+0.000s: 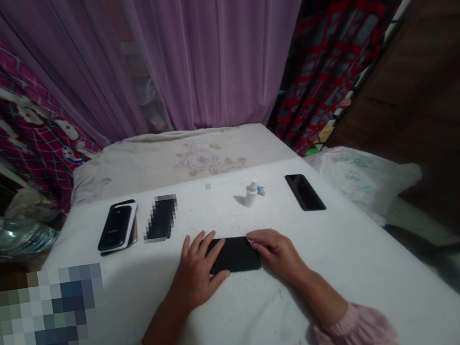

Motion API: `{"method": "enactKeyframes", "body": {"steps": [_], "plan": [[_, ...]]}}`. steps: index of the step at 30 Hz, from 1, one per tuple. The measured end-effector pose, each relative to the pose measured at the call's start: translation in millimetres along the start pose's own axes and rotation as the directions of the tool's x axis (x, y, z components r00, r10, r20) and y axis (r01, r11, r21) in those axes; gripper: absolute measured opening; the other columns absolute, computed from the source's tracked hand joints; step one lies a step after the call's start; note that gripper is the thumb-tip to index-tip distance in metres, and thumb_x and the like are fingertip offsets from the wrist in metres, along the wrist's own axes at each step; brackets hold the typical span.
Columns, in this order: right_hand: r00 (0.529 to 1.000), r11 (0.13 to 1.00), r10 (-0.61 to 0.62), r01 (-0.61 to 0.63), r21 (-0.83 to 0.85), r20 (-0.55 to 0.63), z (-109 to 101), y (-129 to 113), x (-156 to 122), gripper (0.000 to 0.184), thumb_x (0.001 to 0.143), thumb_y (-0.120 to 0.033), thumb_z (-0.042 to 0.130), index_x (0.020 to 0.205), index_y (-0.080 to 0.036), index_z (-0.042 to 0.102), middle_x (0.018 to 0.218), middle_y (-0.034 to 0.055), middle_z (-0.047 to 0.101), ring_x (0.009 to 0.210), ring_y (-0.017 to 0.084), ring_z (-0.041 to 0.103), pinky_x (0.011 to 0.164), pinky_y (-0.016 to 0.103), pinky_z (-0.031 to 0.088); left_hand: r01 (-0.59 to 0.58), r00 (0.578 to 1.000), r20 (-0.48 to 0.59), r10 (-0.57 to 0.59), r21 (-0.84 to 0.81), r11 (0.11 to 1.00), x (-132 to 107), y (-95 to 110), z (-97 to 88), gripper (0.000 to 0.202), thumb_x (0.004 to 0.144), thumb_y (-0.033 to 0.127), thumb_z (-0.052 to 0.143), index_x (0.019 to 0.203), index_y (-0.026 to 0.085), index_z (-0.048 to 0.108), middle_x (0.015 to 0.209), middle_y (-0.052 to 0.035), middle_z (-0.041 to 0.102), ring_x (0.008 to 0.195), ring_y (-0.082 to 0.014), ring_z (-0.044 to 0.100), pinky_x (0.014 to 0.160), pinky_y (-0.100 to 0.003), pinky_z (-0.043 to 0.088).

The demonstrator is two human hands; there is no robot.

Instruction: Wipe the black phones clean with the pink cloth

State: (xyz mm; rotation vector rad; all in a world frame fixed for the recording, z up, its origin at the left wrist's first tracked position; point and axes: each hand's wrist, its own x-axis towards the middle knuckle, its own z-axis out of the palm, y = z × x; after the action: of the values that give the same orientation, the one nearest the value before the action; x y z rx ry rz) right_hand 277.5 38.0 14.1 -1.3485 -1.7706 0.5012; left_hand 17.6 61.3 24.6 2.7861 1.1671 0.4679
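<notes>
Table (355, 269): wide, white cloth on top.
Your left hand (197, 274): table's near middle, flat, fingers spread, lying on phone's left end.
Your right hand (278, 254): beside it, fingers together, tips on phone's right end. Grip or just touch, cannot tell.
Phone (235, 254): black, flat, table's near middle, between both hands.
Stack (118, 227): table's far left.
Bottle (250, 193): upright, table's far middle.
Risks, my guess: no firm hold, so phone could slip if you lift. Hard push could slide it on cloth. Long reach could tip bottle.

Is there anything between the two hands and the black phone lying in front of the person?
Nothing visible. The left hand rests on the black phone at its left end; the right hand touches its right end.
</notes>
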Motion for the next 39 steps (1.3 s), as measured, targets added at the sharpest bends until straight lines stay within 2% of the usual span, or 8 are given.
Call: {"method": "enactKeyframes", "body": {"steps": [5, 13, 17, 21, 25, 31, 35, 39], "plan": [[0.995, 0.996, -0.061, 0.055, 0.075, 0.084, -5, -9, -5, 0.018, 0.087, -0.023, 0.059, 0.092, -0.026, 0.076, 0.106, 0.0085, 0.073, 0.098, 0.021, 0.068, 0.082, 0.035, 0.057, 0.000, 1.000, -0.016, -0.001, -0.011, 1.000, -2, -1, 1.5, 0.058, 0.091, 0.049, 0.054, 0.143, 0.024, 0.047, 0.148, -0.0134, 0.046, 0.135, -0.0367, 0.040, 0.111, -0.064, 0.025], [0.996, 0.995, 0.074, -0.070, -0.073, 0.048, 3, -13, 2, 0.018, 0.089, -0.025, 0.057, 0.093, -0.026, 0.075, 0.110, 0.0078, 0.073, 0.105, 0.023, 0.067, 0.092, 0.040, 0.052, 0.012, 1.000, -0.005, -0.012, -0.005, 1.000, -1, -1, 1.6, 0.059, 0.090, 0.048, 0.055, 0.143, 0.023, 0.047, 0.148, -0.0134, 0.046, 0.136, -0.0373, 0.040, 0.112, -0.063, 0.025], [0.991, 0.988, 0.133, -0.130, -0.083, 0.034, 9, -11, 10, 0.019, 0.090, -0.028, 0.055, 0.093, -0.025, 0.074, 0.096, 0.0053, 0.075, 0.091, 0.022, 0.069, 0.084, 0.036, 0.054, 0.010, 1.000, -0.001, -0.010, -0.005, 1.000, 0, 0, 1.3, 0.058, 0.090, 0.049, 0.053, 0.141, 0.023, 0.048, 0.147, -0.0134, 0.048, 0.135, -0.0373, 0.040, 0.111, -0.063, 0.025], [0.984, 0.980, 0.178, -0.177, -0.087, 0.005, 11, -9, 14, 0.020, 0.090, -0.030, 0.054, 0.094, -0.025, 0.074, 0.095, 0.0048, 0.075, 0.089, 0.022, 0.069, 0.082, 0.036, 0.054, 0.027, 0.999, -0.020, -0.026, 0.009, 1.000, 1, 2, 1.2, 0.058, 0.090, 0.049, 0.054, 0.141, 0.023, 0.048, 0.145, -0.0136, 0.049, 0.134, -0.0370, 0.042, 0.111, -0.063, 0.026], [0.984, 0.989, 0.145, -0.147, 0.013, 0.106, 1, -6, 12, 0.021, 0.086, -0.023, 0.055, 0.097, -0.025, 0.073, 0.103, 0.0058, 0.074, 0.096, 0.021, 0.069, 0.087, 0.036, 0.054, 0.034, 0.999, -0.041, -0.033, 0.015, 0.999, 0, 3, 2.0, 0.058, 0.090, 0.048, 0.055, 0.142, 0.023, 0.048, 0.146, -0.0134, 0.049, 0.135, -0.0364, 0.042, 0.112, -0.062, 0.027], [0.955, 0.980, 0.059, -0.110, 0.164, 0.290, -20, -9, 9, 0.017, 0.087, -0.023, 0.058, 0.090, -0.022, 0.075, 0.115, 0.0118, 0.071, 0.121, 0.026, 0.060, 0.093, 0.040, 0.052, 0.034, 0.999, -0.042, -0.033, 0.015, 0.999, -1, 2, 3.6, 0.059, 0.090, 0.049, 0.054, 0.143, 0.023, 0.047, 0.146, -0.0135, 0.048, 0.135, -0.0366, 0.040, 0.112, -0.062, 0.026], [0.971, 0.983, 0.101, -0.130, 0.126, 0.216, -13, -8, 11, 0.016, 0.086, -0.023, 0.060, 0.089, -0.023, 0.075, 0.110, 0.0101, 0.073, 0.114, 0.025, 0.064, 0.094, 0.040, 0.051, 0.027, 0.999, -0.047, -0.027, 0.008, 1.000, -1, 1, 3.5, 0.059, 0.091, 0.049, 0.052, 0.143, 0.022, 0.046, 0.146, -0.0140, 0.048, 0.135, -0.0366, 0.040, 0.112, -0.062, 0.027], [0.979, 0.985, 0.168, -0.172, 0.023, 0.114, 0, -6, 14, 0.019, 0.084, -0.022, 0.057, 0.094, -0.025, 0.074, 0.102, 0.0060, 0.075, 0.095, 0.021, 0.070, 0.086, 0.036, 0.054, 0.024, 0.999, -0.049, -0.023, 0.002, 1.000, 0, 1, 3.3, 0.058, 0.092, 0.050, 0.051, 0.143, 0.022, 0.047, 0.146, -0.0137, 0.049, 0.135, -0.0368, 0.040, 0.112, -0.062, 0.027]]}}
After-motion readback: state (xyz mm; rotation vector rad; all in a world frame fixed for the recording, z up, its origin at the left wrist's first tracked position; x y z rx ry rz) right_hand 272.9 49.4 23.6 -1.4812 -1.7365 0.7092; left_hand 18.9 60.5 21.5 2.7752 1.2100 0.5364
